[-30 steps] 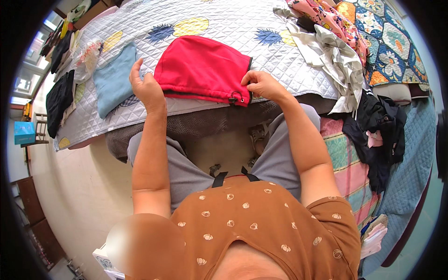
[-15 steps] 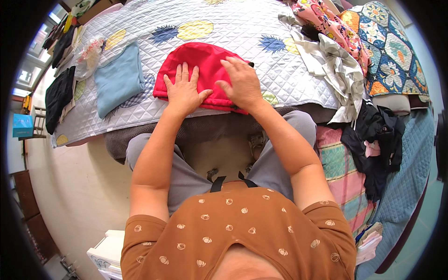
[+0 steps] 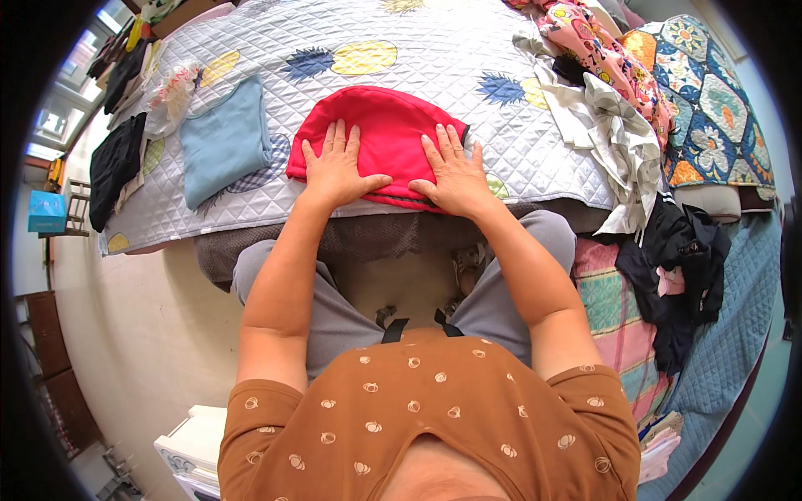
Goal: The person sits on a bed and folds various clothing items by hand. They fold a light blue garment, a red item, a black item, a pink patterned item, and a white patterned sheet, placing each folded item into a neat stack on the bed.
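A red folded piece of cloth (image 3: 380,125), rounded along its far side and with a dark trim at its near right edge, lies on the quilted bedspread (image 3: 451,50) in front of me. My left hand (image 3: 338,167) rests flat on its left part, fingers spread. On its right part lies my right hand (image 3: 455,174), palm down with the fingers apart. Both thumbs point inward along the cloth's near edge. Left of the cloth is a folded light blue garment (image 3: 224,142). What kind of garment the red cloth is I cannot tell.
Black folded clothing (image 3: 117,167) and a clear plastic bag (image 3: 173,100) lie at the bed's left. Crumpled white cloth (image 3: 622,142), a pink patterned fabric (image 3: 601,50) and dark clothes (image 3: 672,267) heap up at the right. A blue box (image 3: 47,211) stands far left.
My right hand has come down flat onto the red cloth, its fingers spreading. My left hand stays on the cloth. The whole view has shifted slightly.
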The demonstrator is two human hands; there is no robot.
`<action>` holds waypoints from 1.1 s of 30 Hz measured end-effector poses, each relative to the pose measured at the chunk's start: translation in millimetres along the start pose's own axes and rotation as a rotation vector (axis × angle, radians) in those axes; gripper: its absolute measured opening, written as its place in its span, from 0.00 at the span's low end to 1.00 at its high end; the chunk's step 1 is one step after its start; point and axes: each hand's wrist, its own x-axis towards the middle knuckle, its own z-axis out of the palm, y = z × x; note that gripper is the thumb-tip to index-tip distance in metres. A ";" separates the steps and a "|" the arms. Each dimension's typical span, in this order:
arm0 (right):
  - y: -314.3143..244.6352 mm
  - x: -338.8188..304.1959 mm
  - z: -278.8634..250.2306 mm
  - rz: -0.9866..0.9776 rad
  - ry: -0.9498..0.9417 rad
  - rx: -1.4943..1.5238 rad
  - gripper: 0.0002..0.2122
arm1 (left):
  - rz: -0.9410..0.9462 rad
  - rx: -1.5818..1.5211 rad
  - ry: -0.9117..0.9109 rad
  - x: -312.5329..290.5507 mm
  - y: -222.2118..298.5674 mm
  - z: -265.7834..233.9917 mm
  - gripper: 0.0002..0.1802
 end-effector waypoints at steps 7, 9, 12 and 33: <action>32.1 23.8 6.5 0.145 0.374 0.512 0.36 | -0.178 -0.408 0.523 -8.0 -18.4 -5.8 0.55; 43.5 41.7 2.0 0.189 0.306 0.660 0.35 | -0.251 -0.723 0.871 -9.3 -30.4 5.6 0.53; 59.3 67.3 1.5 0.256 0.235 0.600 0.35 | -0.390 -1.601 0.863 -31.2 -21.0 23.9 0.37; -48.4 75.5 -43.8 -0.015 -0.061 1.348 0.17 | -0.193 -1.918 1.007 -50.3 -49.4 -28.8 0.32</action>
